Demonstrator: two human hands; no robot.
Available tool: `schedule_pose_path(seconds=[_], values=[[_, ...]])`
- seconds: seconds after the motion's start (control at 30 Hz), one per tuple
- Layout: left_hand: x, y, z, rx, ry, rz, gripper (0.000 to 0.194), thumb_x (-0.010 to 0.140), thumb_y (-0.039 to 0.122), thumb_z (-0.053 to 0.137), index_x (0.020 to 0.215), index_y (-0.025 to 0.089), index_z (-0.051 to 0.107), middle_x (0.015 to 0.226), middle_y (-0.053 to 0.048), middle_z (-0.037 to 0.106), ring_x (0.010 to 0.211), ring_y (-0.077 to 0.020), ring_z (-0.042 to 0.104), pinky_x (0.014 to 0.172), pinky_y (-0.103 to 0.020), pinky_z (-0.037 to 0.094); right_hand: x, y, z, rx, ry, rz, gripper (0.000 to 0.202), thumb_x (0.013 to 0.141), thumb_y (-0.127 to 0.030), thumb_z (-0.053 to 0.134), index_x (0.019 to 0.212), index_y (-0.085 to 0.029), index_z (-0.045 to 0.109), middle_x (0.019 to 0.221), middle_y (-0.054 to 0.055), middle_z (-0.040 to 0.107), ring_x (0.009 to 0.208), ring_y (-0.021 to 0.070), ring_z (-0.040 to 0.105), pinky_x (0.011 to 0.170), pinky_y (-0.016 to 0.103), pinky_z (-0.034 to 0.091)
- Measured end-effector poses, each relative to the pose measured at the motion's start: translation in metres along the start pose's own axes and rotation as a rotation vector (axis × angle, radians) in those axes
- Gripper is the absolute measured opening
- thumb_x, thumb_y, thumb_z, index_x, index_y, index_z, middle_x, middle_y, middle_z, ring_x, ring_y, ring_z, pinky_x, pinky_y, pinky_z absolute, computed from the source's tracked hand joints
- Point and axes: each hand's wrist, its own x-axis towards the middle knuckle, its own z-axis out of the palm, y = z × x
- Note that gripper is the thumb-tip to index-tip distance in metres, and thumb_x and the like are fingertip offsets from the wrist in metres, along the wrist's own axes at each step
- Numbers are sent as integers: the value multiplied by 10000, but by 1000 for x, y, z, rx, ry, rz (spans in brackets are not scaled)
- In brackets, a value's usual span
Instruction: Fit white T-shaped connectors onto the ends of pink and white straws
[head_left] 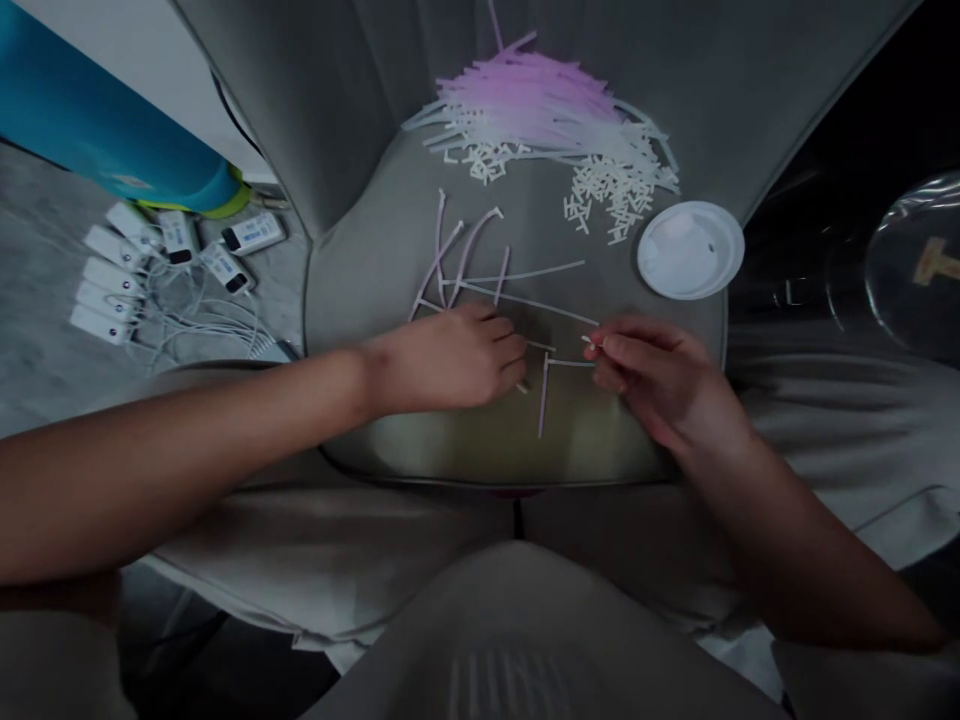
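My right hand (660, 375) pinches a small white plastic connector (589, 343) between thumb and fingertips, by the ends of thin plastic sticks. My left hand (469, 355) lies palm down over the seat with curled fingers; what they grip is hidden. Around it spreads a loose frame of pale purple and whitish sticks (525, 300), some joined by white connectors. Between my hands, a purple stick (543, 400) meets a pale one at a corner connector (547, 360). Another short stick end (523, 387) shows just below my left fingertips.
A pile of purple and white sticks (532, 100) lies at the back of the grey chair seat (360, 270). Loose connectors (611, 190) lie before it. A white round dish (690, 250) stands at the right. White adapters with cables (112, 290) and a blue cylinder (112, 110) are at the left.
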Motion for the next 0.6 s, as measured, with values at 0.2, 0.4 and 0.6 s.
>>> schedule_pose_path(seconds=[0.2, 0.4, 0.6], values=[[-2, -1, 1, -120, 49, -160, 400, 1063, 214, 331, 1252, 192, 682, 982, -88, 711, 1006, -230, 667, 863, -365, 480, -9, -2, 4, -184, 77, -154, 122, 697, -250, 838, 783, -302, 769, 759, -29, 710, 620, 114, 550, 537, 275, 401], [-4, 3, -2, -237, 136, -290, 418, 1073, 370, 340, 1109, 229, 732, 1022, -76, 709, 983, -225, 675, 886, -375, 493, -17, -3, 1, -371, 91, -226, 95, 766, -312, 809, 856, -320, 782, 808, -8, 740, 662, 154, 608, 585, 311, 460], [2, 8, 5, -248, 256, -363, 346, 1059, 347, 427, 1028, 200, 739, 1007, -71, 740, 971, -226, 687, 866, -367, 492, 1, 5, -13, -669, 80, -384, 175, 840, -269, 718, 995, -310, 788, 932, 19, 776, 721, 185, 638, 732, 368, 496]])
